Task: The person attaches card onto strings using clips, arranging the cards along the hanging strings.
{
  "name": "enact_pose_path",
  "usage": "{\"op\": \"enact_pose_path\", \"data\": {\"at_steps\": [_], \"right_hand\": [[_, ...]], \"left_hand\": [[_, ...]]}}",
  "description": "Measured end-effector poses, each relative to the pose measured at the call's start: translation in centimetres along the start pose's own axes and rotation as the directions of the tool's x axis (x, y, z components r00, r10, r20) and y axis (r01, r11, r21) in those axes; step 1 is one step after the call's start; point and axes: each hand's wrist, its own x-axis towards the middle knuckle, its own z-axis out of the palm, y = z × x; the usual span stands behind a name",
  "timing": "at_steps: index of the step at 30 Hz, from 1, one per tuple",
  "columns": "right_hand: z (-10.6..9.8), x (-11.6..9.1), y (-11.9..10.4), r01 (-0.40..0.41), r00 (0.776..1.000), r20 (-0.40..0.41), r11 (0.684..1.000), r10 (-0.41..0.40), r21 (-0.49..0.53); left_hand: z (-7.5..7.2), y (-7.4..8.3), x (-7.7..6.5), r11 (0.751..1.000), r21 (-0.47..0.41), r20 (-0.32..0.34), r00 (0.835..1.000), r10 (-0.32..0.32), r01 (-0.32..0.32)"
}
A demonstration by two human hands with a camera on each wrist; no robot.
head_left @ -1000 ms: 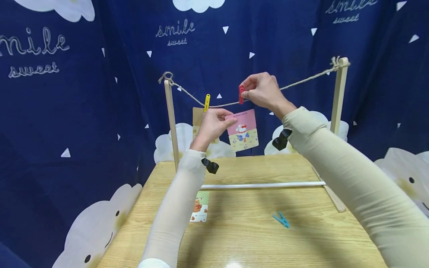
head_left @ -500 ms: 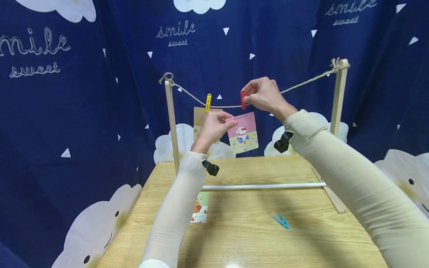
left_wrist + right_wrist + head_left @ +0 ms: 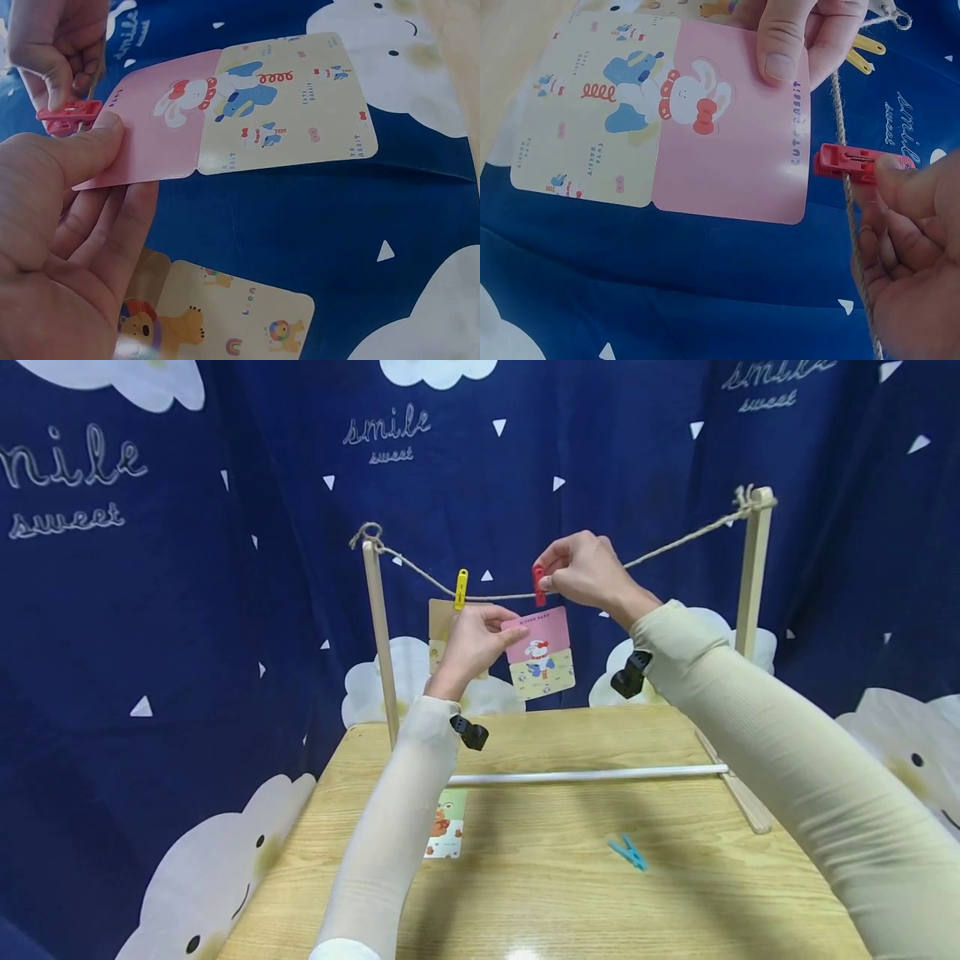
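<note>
Card [image 3: 542,652]; red clip [image 3: 845,160].
Left hand [image 3: 472,640] pinches card; right hand [image 3: 587,570], just above, pinches clip. From here, I'd square card to rope [image 3: 838,112].

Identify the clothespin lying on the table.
The blue clothespin; the yellow clothespin is on the rope, and the right hand pinches the red clothespin.

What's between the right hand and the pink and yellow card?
The red clothespin, pinched by the right hand, and some rope. The right wrist view shows both, beside the pink and yellow card.
</note>
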Motion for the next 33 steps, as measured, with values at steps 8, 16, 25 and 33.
{"op": "enact_pose_path", "data": {"at_steps": [8, 16, 25, 33], "right_hand": [[0.08, 0.02, -0.29, 0.002, 1.000, 0.014, 1.000, -0.002, -0.002], [0.02, 0.02, -0.44, 0.010, 0.999, 0.032, 1.000, -0.010, -0.006], [0.02, -0.25, -0.52, 0.014, 0.999, 0.053, 1.000, -0.013, -0.005], [-0.02, -0.28, -0.60, 0.018, 0.997, 0.077, 1.000, -0.017, -0.008]], "left_hand": [[-0.09, 0.54, 0.20, 0.999, 0.012, -0.005, 0.999, -0.033, 0.033], [-0.30, 0.74, 0.46, 0.999, 0.010, -0.006, 0.999, -0.034, 0.034], [-0.29, 0.84, 0.61, 0.999, -0.029, 0.016, 0.999, -0.037, 0.038], [-0.32, 0.83, 0.56, 0.999, -0.038, 0.014, 0.999, -0.036, 0.036]]}}
